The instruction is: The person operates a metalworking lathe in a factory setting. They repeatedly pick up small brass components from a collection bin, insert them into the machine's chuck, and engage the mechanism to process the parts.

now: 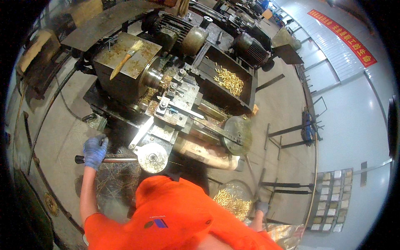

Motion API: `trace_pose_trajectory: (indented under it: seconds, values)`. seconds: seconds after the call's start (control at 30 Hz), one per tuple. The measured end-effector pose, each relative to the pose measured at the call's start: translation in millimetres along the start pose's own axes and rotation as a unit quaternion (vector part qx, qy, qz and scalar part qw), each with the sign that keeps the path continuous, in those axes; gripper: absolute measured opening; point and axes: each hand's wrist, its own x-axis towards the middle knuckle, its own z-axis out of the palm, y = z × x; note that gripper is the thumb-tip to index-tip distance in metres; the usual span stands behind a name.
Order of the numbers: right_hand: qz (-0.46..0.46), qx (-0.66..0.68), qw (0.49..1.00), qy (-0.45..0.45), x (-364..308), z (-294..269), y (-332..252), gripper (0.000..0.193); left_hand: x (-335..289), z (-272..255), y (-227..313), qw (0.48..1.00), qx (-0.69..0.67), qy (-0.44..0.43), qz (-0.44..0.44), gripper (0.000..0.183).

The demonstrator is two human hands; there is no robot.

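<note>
My left hand (95,152), in a blue-grey glove, is closed over the dark-knobbed lever (121,160) that runs to a round metal hub (152,158) on the front of a small lathe (173,110). Low on the right, my right hand (261,207), in a grey glove, is closed at the end of a long thin lever (251,171). That lever reaches down from beside a round plate (238,135); the fingers show small. Shiny metal shows at the chuck (153,78), by the tool block (164,103) with brass-coloured chips around.
A wooden-handled brush (125,60) lies on the lathe's headstock (118,77). Brass-coloured pieces (229,81) fill part of a dark metal tray (204,68) behind the slide. More brass pieces (231,204) lie in a round container by my right arm. Metal racks (287,137) stand to the right.
</note>
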Motion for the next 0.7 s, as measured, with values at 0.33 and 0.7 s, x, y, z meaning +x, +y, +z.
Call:
trace_pose_trajectory:
  seconds: [0.33,0.7]
  values:
    - [-0.001,0.033,0.999,0.036,-12.6,5.2,4.2,0.047,-0.6,-5.4,5.3,1.000,0.008,-0.009,-0.016,0.022]
    - [0.023,0.039,0.999,0.029,-23.1,10.8,7.2,0.053,-1.4,-0.9,-1.4,0.999,-0.005,0.027,0.017,0.022]
